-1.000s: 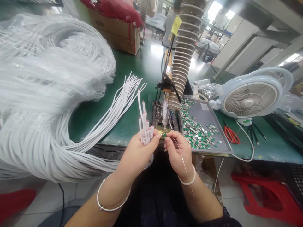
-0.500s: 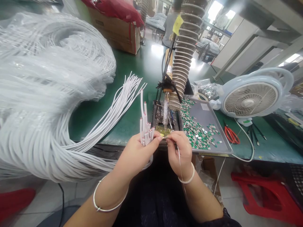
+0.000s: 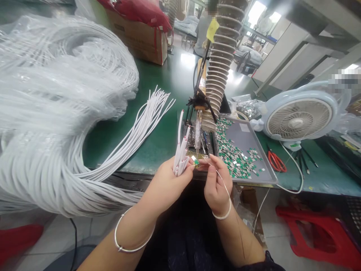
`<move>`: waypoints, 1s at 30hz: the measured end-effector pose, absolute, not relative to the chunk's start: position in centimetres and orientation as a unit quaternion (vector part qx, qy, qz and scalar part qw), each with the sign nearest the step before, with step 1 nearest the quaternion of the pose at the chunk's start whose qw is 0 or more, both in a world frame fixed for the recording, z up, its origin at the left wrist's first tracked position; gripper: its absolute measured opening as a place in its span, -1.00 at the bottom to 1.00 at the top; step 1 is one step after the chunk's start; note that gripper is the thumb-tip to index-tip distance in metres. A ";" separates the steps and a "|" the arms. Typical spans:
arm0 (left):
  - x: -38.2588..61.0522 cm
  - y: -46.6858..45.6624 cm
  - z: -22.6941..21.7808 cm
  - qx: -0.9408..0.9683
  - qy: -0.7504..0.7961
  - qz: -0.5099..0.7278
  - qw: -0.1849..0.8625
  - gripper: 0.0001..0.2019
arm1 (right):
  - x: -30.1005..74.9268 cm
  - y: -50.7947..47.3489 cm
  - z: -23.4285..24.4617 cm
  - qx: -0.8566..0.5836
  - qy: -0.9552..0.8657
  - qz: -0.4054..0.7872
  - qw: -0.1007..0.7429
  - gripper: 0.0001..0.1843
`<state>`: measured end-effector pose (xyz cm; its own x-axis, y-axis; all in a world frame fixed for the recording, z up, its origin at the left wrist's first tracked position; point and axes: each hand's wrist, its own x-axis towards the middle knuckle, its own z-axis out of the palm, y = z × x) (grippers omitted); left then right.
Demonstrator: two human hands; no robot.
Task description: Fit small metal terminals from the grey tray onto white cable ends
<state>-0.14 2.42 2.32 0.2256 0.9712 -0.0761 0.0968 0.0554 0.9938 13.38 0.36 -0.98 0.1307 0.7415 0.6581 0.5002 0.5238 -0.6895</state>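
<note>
Head view: left hand (image 3: pixel 166 184) snug around smooth white cables (image 3: pixel 181 162), right hand (image 3: pixel 216 188) pinched on thin, shiny wire (image 3: pixel 223 183)

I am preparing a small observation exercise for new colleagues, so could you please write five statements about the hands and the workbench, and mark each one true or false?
1. The left hand holds a bunch of white cables. True.
2. The right hand holds a pair of pliers. False: it holds a thin silvery wire.
3. A small green and white part is at the left thumb tip. True.
4. The fan stands left of the grey tray. False: it stands to the right.
5. The soldering iron points upward. False: its tip points down.
</note>
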 end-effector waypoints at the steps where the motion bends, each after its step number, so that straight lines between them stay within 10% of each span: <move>1: -0.1 2.5 2.3 0.557 0.479 0.402 0.547 -0.89 | 13.4 0.3 -1.1 -0.476 -0.643 0.111 0.589 -0.67; 30: 0.0 2.9 4.1 0.602 0.507 0.398 0.472 -0.89 | 13.7 0.6 0.0 -0.419 -0.700 0.085 0.572 -0.72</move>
